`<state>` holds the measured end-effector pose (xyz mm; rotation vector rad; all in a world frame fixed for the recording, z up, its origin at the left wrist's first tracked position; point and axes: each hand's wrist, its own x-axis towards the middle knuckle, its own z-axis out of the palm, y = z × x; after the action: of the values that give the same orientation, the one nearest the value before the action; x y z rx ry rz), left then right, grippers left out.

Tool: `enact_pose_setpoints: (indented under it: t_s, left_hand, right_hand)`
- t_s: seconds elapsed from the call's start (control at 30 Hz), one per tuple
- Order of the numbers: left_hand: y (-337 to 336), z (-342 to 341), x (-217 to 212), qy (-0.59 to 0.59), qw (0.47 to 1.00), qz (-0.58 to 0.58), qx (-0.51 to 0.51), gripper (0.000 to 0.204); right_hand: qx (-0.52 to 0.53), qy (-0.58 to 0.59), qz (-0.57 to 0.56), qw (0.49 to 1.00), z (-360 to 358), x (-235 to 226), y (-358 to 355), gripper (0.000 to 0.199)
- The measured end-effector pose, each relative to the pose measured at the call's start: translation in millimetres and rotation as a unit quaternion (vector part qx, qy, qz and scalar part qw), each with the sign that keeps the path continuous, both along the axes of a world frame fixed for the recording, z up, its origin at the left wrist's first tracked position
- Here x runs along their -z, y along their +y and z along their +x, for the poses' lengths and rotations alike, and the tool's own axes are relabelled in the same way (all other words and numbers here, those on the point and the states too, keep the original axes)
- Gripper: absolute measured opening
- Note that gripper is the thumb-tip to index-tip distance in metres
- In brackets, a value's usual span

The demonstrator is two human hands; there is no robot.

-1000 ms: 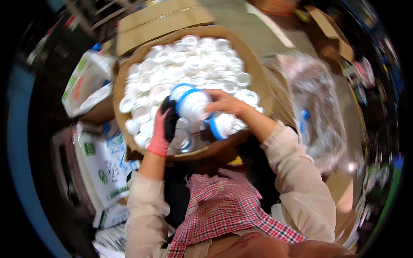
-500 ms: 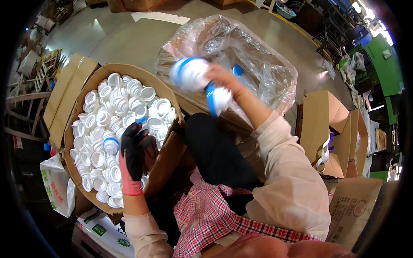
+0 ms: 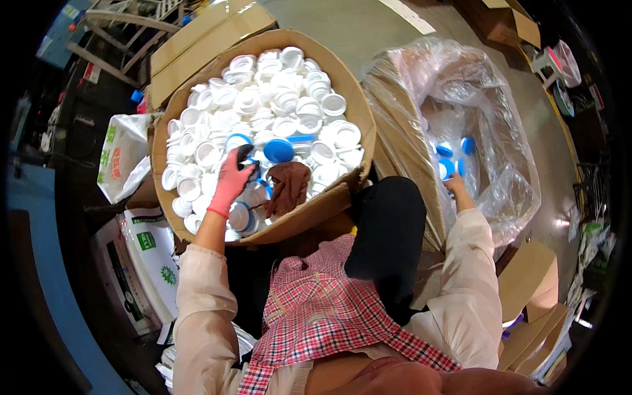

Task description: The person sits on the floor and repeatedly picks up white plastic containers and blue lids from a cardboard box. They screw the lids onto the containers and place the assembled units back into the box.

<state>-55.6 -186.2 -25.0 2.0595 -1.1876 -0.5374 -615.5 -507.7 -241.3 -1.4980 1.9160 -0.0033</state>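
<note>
While the person leans over two containers, the left hand [image 3: 230, 181], in a pink and black glove, reaches forward into the big cardboard box [image 3: 359, 118] that stands ahead and to the left. That arm is stretched out with the sleeve drawn to the wrist, and the palm faces down on the heap of white jars [image 3: 276, 99]. Its fingers are curled loosely over the pile, resting on a white jar with a blue rim [image 3: 238, 216] near the box's near wall; whether they actually grip anything cannot be told. A blue lid [image 3: 278, 151] lies just beside the fingertips, and a brown glove [image 3: 289, 187] lies crumpled on the jars to the right of the hand.

The right arm bends at the elbow and runs forward into the clear plastic bag [image 3: 474, 85] that lines a second cardboard box on the right. The right hand [image 3: 455, 186] is bare, low inside the bag's mouth, near several blue-lidded jars [image 3: 451, 158] at the bottom. Its fingers look open and hold nothing that shows, though the plastic blurs them.

A printed white sack [image 3: 122, 158] sits left of the big box.
</note>
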Motion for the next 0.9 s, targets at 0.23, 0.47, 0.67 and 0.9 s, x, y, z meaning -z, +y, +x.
enact_pose_setpoints:
  t_s: [0.23,0.47,0.67,0.9]
  left_hand:
    - [-59,-19,25,-0.279,0.945,0.084,0.149,0.058]
    - [-9,53,33,-0.025,0.991,-0.1,-0.082,0.047]
    - [50,82,-30,0.359,0.882,-0.23,-0.201,0.046]
    - [44,89,-23,0.414,0.813,-0.318,-0.257,0.053]
  right_hand:
    - [-0.322,-0.238,-0.332,0.854,200,-194,-7,0.032]
    - [-0.671,-0.097,-0.315,0.664,395,-184,98,0.041]
    - [-0.686,0.073,-0.328,0.646,423,-136,112,0.043]
    - [-0.465,-0.426,0.141,0.763,484,-204,131,0.073]
